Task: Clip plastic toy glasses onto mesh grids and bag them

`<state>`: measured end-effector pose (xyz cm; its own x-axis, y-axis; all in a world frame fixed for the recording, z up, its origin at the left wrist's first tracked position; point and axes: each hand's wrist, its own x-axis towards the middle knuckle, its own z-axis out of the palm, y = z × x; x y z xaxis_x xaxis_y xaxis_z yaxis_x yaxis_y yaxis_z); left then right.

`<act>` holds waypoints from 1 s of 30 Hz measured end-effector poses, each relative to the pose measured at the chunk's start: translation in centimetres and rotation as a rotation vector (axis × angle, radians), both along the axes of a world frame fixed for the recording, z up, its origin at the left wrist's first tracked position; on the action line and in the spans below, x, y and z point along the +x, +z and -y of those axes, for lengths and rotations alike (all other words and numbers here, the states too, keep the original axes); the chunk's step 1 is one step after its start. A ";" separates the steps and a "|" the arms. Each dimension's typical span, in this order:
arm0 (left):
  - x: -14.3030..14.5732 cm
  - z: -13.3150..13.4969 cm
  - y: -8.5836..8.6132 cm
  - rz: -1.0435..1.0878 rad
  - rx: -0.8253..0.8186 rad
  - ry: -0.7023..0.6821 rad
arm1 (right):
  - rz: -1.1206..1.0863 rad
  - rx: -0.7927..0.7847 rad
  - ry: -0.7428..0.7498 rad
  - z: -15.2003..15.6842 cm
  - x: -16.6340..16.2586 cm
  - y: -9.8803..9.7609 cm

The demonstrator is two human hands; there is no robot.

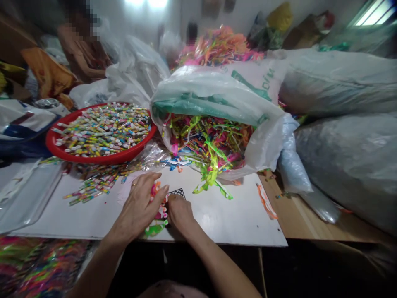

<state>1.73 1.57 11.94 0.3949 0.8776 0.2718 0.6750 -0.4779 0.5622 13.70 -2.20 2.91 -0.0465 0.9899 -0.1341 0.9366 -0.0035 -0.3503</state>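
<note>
A pink-and-orange printed plastic strip (156,203) lies on the counter right under the person's two bare hands, partly covered by them. L hand (139,205), w/ a thin gold-coloured ring (134,184), is half-curled, fingers arched over the strip's left side. R hand (180,213) is curled down just beside it, fingertips hidden; can't tell if either grip is actually closed on the strip. Just past R hand, a small black mesh square (177,193) pokes out; a bright green strip piece (156,228) sits near the counter edge. The white-topped counter (235,223) has a bare wood section at right. Straight ahead, a big white plastic sack w/ green print (217,89) lies on its side, spilling tangled neon plastic strips (207,142) onto the counter. To its left, a round red plastic basin (52,142) is packed w/ small multicoloured sticks (104,130), more scattered loose (93,184) below it. Fat grey sacks (347,157) are piled at right; a co-worker (82,54) sits at back left.
</note>
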 end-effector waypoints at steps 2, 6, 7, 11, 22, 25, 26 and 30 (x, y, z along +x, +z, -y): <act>0.0 -0.4 -0.4 -0.009 0.046 0.010 | -0.036 0.003 0.034 -0.5 1.0 0.0; 0.6 -0.4 -0.6 -0.008 0.049 0.033 | -0.139 -0.059 0.038 -0.2 3.9 -0.7; 0.9 -0.3 -0.5 -0.010 0.036 0.035 | -0.141 -0.060 0.029 0.0 4.2 -0.9; 1.9 0.1 -0.1 -0.028 0.026 0.021 | -0.061 -0.001 0.046 0.6 2.6 -1.4; 0.5 -1.9 -1.6 -0.051 0.125 -0.044 | -0.026 0.110 -0.177 -2.7 15.6 4.4; 0.6 -1.7 -1.4 -0.047 0.116 -0.037 | 0.299 0.096 -0.480 -5.1 19.7 6.3; 0.6 -1.6 -1.3 -0.045 0.098 -0.032 | 0.340 0.064 -0.498 -5.7 20.3 6.6; 0.4 -1.2 -0.1 -0.022 0.047 0.072 | 0.343 0.080 -0.510 -5.4 19.0 6.7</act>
<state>2.09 2.73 11.83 0.3372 0.8905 0.3054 0.7205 -0.4529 0.5252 32.69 3.18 9.62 0.4681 0.8835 0.0181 0.8831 -0.4669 -0.0475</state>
